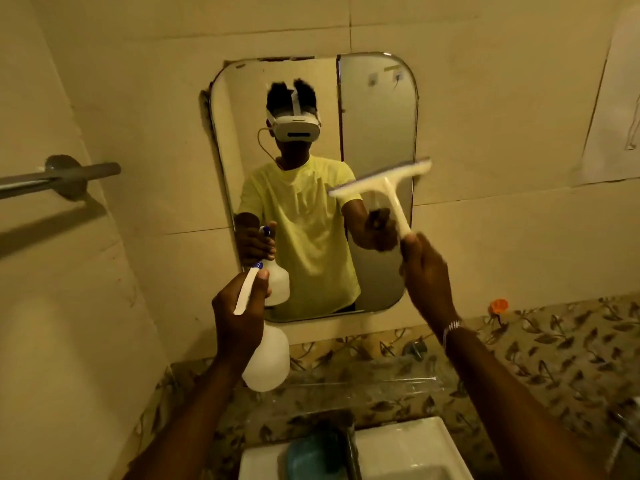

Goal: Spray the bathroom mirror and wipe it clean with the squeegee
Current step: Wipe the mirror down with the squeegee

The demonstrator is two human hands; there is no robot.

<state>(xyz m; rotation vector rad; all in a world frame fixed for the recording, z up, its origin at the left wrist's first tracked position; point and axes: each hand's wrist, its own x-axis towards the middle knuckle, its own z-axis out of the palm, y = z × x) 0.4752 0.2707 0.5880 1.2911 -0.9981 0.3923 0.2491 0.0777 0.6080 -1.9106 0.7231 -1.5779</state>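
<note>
Wall: pale tiles [485, 98] fill most of the view, with a band of leaf-patterned tiles [554, 348] below them.
Mirror: a rounded mirror [377, 109] hangs on the pale tiles, straight ahead; its top left edge looks chipped. It reflects a person in a yellow-green shirt wearing a white headset.
Sink: a white basin [408, 452] sits at the bottom edge, under the mirror, with a blue-green thing [311, 455] at its left that is too dim to identify.
Towel rail: a grey rail [52, 178] juts from the left wall, well apart from the mirror.
Spray bottle: a white, translucent bottle [268, 362] with a blue nozzle tip is held up in front of the mirror's lower left corner, nozzle towards the glass.
Squeegee: a white T-shaped squeegee [381, 180] is raised before the mirror's right side, blade tilted, up at the right; whether it touches the glass cannot be told.
Left hand: the left hand [239, 306] is wrapped around the bottle's neck, fingers over the white trigger.
Right hand: the right hand [426, 271] is clamped on the squeegee's handle end; a bracelet [452, 329] circles the wrist.
Orange item: a small orange object [498, 305] sits on the patterned tiles, right of the mirror.
</note>
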